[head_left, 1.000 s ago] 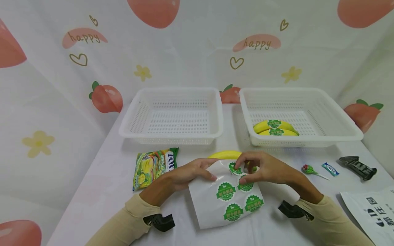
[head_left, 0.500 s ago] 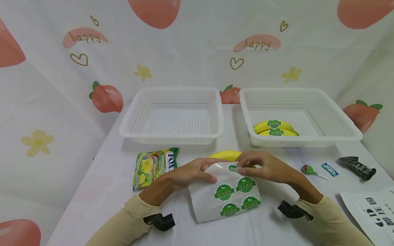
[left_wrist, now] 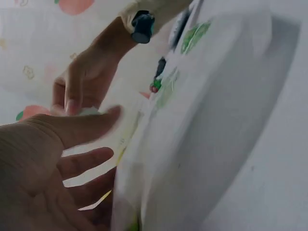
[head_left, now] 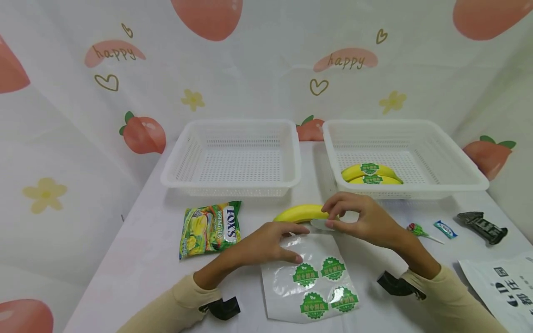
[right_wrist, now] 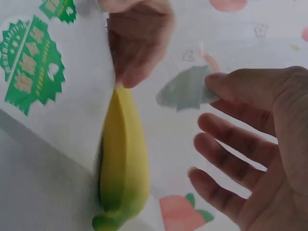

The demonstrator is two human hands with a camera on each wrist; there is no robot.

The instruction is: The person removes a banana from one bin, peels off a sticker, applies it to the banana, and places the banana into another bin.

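In the head view my right hand (head_left: 368, 220) pinches a peeled sticker (head_left: 319, 225) between thumb and forefinger. The right wrist view shows the sticker's pale grey back (right_wrist: 180, 91), its other fingers apart from it. My left hand (head_left: 266, 246) is over the top left of a white sheet (head_left: 283, 296) of round green stickers. Its thumb and fingers are spread; in the left wrist view the sheet (left_wrist: 192, 120) stands beside the fingers, not between them and the thumb. A yellow banana (head_left: 297, 213) lies on the table just beyond the sheet, its right end hidden by the right hand.
Behind stand two white baskets, a left one (head_left: 231, 190) and a right one (head_left: 416, 188) with two stickered bananas (head_left: 372, 174). A candy bag (head_left: 209, 229) lies left. On the right are a lollipop (head_left: 418, 230), a blue-wrapped sweet (head_left: 445, 229), a black packet (head_left: 483, 226) and a printed white bag (head_left: 504, 291).
The right hand has peeled a sticker off the sheet and raised it away. The left hand has loosened from the sheet, which has dropped towards the table's front. More of the banana shows.
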